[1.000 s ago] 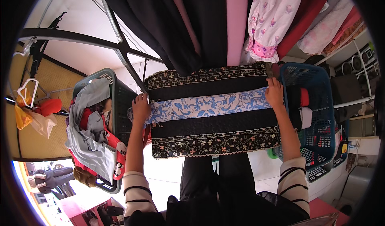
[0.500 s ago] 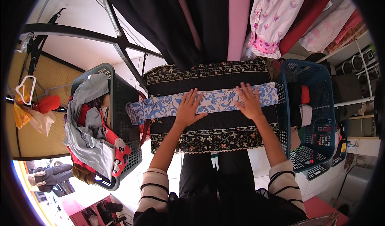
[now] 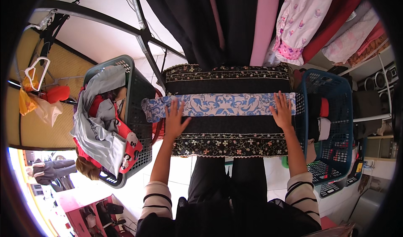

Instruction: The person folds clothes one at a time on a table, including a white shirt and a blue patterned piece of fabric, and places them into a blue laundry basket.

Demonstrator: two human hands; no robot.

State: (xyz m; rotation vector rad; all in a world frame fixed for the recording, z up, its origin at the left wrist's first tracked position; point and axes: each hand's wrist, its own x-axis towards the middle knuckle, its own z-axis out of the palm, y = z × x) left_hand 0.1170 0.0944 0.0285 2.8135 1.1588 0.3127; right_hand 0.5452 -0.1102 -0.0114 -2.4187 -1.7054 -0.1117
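A long strip of folded white cloth with a blue leafy pattern (image 3: 226, 105) lies across a black surface cover with flowered, embroidered borders (image 3: 231, 144). My left hand (image 3: 174, 118) rests near the cloth's left end, fingers spread and pointing away from me. Toward the right end, my right hand (image 3: 282, 110) lies on the cloth with its fingers stretched out. Neither hand grips anything. The cloth's left end looks bunched and reaches past the cover toward the left basket.
On the left stands a laundry basket (image 3: 140, 79) heaped with grey and red clothes. A blue-green basket (image 3: 329, 75) with a few garments is close on the right. Clothes (image 3: 235, 22) hang over the far edge. A black metal frame (image 3: 105, 18) rises at the far left.
My hands have slid apart along the patterned cloth, the left toward its left end and the right toward its right end. The cloth looks flatter and straighter, and the view has shifted slightly.
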